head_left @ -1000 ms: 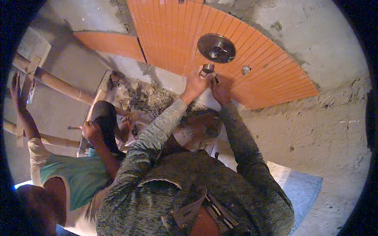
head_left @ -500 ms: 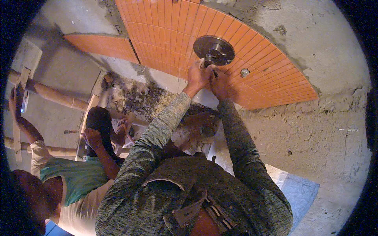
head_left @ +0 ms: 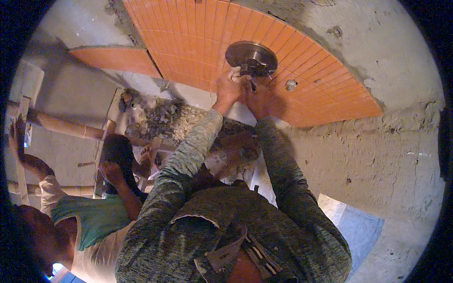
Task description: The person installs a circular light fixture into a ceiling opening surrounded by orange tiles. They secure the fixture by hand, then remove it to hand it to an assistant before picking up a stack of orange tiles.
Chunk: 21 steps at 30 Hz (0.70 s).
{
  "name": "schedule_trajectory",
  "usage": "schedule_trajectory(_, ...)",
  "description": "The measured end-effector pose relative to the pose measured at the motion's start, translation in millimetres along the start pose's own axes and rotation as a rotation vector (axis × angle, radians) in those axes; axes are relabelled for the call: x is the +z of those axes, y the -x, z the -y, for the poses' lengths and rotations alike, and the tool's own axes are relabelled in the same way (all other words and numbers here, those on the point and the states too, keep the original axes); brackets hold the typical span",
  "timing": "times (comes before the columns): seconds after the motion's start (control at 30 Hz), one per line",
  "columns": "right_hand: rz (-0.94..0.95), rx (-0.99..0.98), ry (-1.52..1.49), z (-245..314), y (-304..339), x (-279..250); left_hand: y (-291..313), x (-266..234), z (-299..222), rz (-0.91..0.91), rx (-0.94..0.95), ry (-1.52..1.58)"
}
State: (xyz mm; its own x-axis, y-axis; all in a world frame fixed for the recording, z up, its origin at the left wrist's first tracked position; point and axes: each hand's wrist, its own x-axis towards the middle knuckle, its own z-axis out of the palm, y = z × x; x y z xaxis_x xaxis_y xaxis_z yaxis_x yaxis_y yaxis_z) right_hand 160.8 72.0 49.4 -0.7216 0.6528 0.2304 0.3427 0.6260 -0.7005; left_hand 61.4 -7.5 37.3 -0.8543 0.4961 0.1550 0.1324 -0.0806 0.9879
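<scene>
A round, shiny metal shower mixer valve point(head_left: 251, 53) with a projecting centre body sits on the orange tiled wall point(head_left: 198, 49). My left hand point(head_left: 229, 90) is closed at the lower part of that body, its fingertips pinched against the metal. Beside it, touching or nearly so, my right hand point(head_left: 258, 96) is closed too, with a small dark bit showing between its fingers. Just what the right fingers grip is hidden. A small metal pipe fitting point(head_left: 290, 85) sticks out of the tiles to the right of my right hand.
At left, a co-worker in a green and cream shirt point(head_left: 89, 217) has one arm raised by wooden poles point(head_left: 63, 123) forming a frame. Rubble point(head_left: 165, 115) lies below the tiles. Rough plaster point(head_left: 349, 160) covers the right wall; a blue and white sheet point(head_left: 354, 231) is at lower right.
The whole view has shifted slightly, so valve and tiles appear a little farther left. Both my hands stay at the valve's lower part, with only small finger movement.
</scene>
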Motion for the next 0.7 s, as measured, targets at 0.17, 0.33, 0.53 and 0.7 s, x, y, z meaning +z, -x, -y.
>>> schedule_trajectory(0.17,0.114,0.022,0.092,28.5,-0.9,-13.6,3.0,-10.6,-6.6,-0.012,-0.016,-0.013)
schedule_trajectory(0.33,-0.143,-0.077,0.138,-30.4,-15.9,23.8,-3.3,-14.2,-16.1,-0.009,0.081,-0.300)
schedule_trajectory(0.53,-0.063,-0.037,0.063,-15.5,-15.2,14.4,-4.8,-12.1,-13.7,-0.020,0.076,-0.185)
schedule_trajectory(0.7,0.004,0.012,-0.158,5.9,-15.8,6.7,-16.6,-15.8,16.7,-0.051,0.075,-0.158)
